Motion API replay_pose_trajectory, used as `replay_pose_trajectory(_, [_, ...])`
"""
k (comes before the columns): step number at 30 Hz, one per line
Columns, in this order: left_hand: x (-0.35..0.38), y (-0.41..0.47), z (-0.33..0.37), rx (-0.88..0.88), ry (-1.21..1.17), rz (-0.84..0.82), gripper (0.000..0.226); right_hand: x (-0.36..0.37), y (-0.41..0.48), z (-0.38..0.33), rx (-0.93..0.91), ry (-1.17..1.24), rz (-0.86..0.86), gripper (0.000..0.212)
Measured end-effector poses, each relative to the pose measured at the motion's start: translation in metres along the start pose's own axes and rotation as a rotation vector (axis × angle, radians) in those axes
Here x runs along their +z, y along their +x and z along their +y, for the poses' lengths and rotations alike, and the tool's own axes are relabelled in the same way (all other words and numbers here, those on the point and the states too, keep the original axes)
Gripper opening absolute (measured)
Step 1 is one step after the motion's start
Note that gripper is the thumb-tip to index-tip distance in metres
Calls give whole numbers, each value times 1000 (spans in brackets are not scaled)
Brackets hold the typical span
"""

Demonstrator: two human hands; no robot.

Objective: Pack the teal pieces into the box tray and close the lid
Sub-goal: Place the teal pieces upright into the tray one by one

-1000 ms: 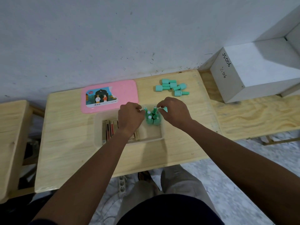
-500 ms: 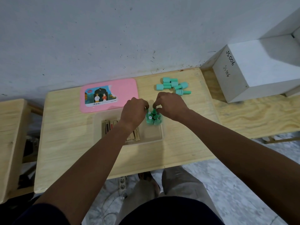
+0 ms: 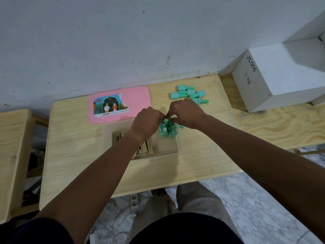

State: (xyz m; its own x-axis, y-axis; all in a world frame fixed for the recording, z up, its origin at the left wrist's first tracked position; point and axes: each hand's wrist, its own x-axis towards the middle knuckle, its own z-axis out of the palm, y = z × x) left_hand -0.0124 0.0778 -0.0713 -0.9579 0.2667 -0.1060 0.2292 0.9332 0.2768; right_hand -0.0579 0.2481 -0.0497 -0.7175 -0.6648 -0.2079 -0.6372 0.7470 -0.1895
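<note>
A clear box tray (image 3: 165, 152) sits mid-table. Several teal pieces (image 3: 168, 130) stand upright in its far right corner. My left hand (image 3: 146, 123) and my right hand (image 3: 186, 113) meet fingertip to fingertip just above that cluster, pinching at the top of the pieces; what each fingertip grips is hidden. A teal bit (image 3: 182, 127) pokes out under my right hand. A loose pile of teal pieces (image 3: 189, 94) lies at the table's far right. The pink lid (image 3: 121, 104), with a picture label, lies flat behind the tray.
Gold-brown flat sticks (image 3: 147, 148) fill the tray's left part, partly under my left forearm. A white box (image 3: 281, 76) marked JS006 stands on the bench at right. A second wooden table (image 3: 12, 147) is at left. The wall runs along the far edge.
Both hands have drawn together over the upright teal cluster; the right hand moved left and its teal piece is now largely hidden beneath it.
</note>
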Motion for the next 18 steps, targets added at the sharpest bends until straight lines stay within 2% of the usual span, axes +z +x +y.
replay_pose_trajectory(11, [-3, 4, -1, 25, 49, -21, 21, -5, 3, -2, -85, -101, -61, 25])
replay_pose_trajectory(14, [-1, 1, -3, 15, 30, -18, 20, -3, 2, -3, -73, -56, -60, 23])
replay_pose_trajectory(18, [2, -4, -4, 19, -34, 28, 22, 4, 3, -2, 31, 106, -32, 20])
